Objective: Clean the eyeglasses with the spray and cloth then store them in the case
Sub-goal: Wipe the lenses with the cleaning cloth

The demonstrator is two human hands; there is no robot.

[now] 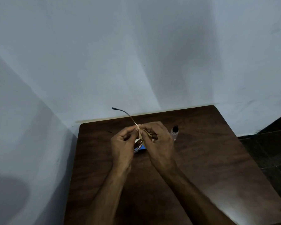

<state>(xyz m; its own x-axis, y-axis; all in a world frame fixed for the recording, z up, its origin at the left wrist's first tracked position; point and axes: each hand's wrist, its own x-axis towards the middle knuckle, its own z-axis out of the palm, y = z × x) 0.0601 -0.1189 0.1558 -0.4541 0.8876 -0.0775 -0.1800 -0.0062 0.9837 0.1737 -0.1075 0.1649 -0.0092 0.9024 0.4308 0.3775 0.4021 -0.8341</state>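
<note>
The eyeglasses are held above the table, one thin temple curving up to a dark tip. Both hands pinch them: the left hand at the frame, the right hand through a beige cloth. The dark wooden table meets a pale wall. A clear spray bottle stands beside the right hand, and a blue object lies half hidden beneath.

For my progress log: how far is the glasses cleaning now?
Done: unclear; the spray bottle stands on the table. In hand: left hand holds the eyeglasses, right hand pinches the cloth round its temple. Left: storing them; a blue thing underneath may be the case.
</note>
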